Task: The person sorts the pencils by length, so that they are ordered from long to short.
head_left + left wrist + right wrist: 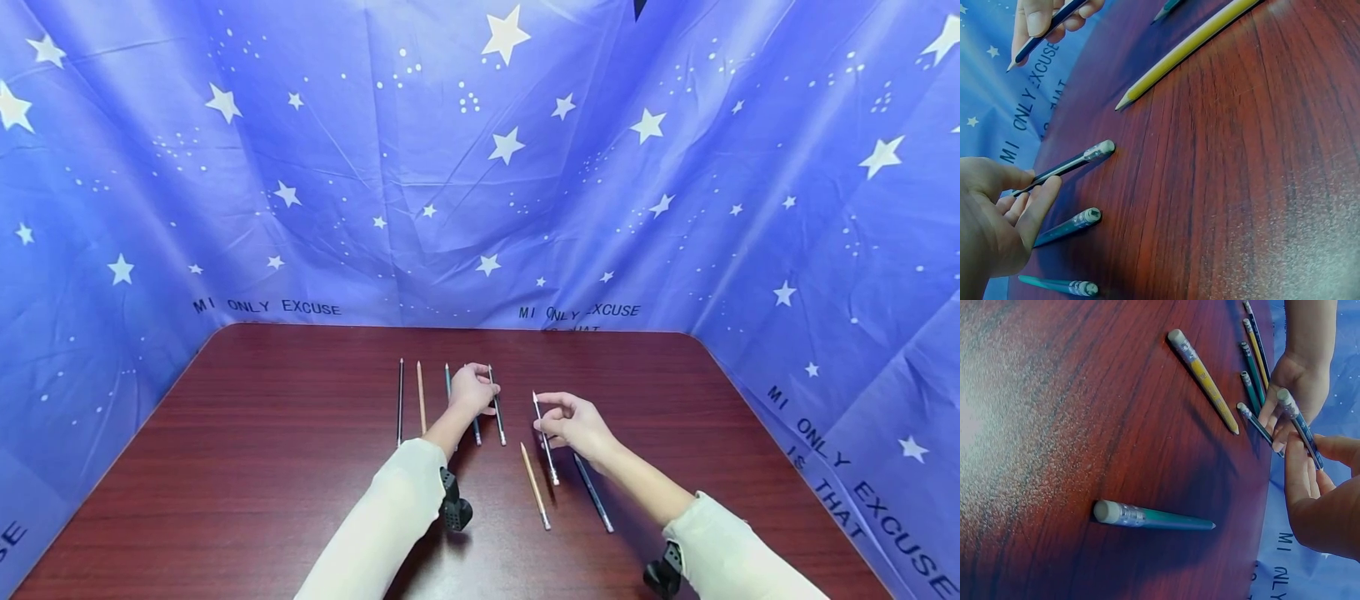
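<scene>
Hold the blue pencil [545, 442] lightly in the right hand [581, 427], with thumb and fingers narrow upon it, well up from the eraser [1283, 394], tip away from the body; with the left hand [468, 390], pinch the striped pencil [500, 423] just as lightly, at the right edge of the row [448, 382]; impossible to tell whether fully down on the table [300, 433] or slightly raised; so best to feel for contact before loosening thumb and fingers.

Judging by the row, aim for tips level at the far end, erasers level at the near end, and a similar gap on each side; turn from the fingertips rather than the whole wrist, to avoid nudging the green shafts just beside the left hand; release low, since likely to roll if dropped.

Meanwhile, with the blue pencil up in the air, steer clear of the loose yellow pencil [535, 487], lying to its left, and of the loose green pencil [593, 493], lying to its right near the right wrist; better to wait for the left hand to be out of the way before bringing both hands close together.
</scene>
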The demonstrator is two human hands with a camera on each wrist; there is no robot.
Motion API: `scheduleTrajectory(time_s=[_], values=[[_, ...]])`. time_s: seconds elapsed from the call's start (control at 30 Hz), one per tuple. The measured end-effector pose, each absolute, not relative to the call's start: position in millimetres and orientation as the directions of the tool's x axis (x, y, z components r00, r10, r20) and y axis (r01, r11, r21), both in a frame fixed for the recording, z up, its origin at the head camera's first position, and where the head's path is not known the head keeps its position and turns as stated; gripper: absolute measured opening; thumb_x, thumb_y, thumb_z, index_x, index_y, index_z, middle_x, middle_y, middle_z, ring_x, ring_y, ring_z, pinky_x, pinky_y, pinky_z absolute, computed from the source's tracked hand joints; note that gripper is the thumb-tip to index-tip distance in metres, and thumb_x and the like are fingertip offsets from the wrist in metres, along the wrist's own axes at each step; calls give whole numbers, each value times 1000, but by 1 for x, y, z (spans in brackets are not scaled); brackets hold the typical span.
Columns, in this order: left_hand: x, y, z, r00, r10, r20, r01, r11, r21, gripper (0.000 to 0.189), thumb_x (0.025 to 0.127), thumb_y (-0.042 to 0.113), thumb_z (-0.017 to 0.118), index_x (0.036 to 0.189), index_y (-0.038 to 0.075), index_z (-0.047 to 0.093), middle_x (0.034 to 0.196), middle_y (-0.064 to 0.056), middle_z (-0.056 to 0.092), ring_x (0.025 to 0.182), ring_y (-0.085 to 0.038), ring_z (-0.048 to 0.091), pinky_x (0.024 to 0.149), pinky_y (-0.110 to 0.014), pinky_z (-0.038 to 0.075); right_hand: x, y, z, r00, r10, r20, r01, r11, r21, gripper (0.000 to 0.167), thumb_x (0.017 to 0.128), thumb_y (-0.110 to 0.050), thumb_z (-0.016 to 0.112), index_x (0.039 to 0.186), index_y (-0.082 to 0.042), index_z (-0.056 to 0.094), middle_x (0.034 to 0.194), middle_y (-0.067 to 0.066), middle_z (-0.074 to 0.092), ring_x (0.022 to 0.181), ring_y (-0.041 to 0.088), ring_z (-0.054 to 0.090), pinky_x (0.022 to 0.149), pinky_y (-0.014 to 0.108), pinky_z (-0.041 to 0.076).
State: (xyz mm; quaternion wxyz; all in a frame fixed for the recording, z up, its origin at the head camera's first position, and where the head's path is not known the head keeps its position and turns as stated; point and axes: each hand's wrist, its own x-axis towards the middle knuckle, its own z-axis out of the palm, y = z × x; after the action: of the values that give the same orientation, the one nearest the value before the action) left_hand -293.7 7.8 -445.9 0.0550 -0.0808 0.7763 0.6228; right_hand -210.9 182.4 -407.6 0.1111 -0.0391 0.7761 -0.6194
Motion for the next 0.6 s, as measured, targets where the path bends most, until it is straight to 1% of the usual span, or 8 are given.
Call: scheduleTrajectory(time_s=[0.2, 0.43, 0.6], values=[[-296, 9, -446, -980, -67, -187, -198, 251, 947, 39, 79, -4, 66, 117, -2, 56, 96, -15, 62, 74, -22, 66, 47, -26, 56, -210, 183, -411, -972, -192, -137, 92, 230, -969, 51, 83, 3, 62, 129, 12, 43, 72, -4, 60, 63, 8, 62, 61, 28, 57], [-293, 10, -439, -981, -73, -182, -196, 304, 932, 38, 79, -5, 64, 116, -3, 55, 97, -17, 64, 76, -24, 67, 47, -26, 56, -209, 184, -412, -973, -189, -135, 91, 227, -970, 51, 83, 3, 62, 129, 11, 43, 72, -2, 60, 62, 10, 61, 60, 28, 57], [-292, 11, -438, -983, -82, -167, -185, 353, 917, 35, 80, -3, 65, 114, -4, 57, 96, -16, 67, 74, -25, 68, 46, -25, 55, -211, 185, -412, -973, -186, -135, 90, 230, -969, 51, 82, 3, 63, 129, 11, 44, 73, -2, 59, 61, 9, 61, 60, 26, 56]])
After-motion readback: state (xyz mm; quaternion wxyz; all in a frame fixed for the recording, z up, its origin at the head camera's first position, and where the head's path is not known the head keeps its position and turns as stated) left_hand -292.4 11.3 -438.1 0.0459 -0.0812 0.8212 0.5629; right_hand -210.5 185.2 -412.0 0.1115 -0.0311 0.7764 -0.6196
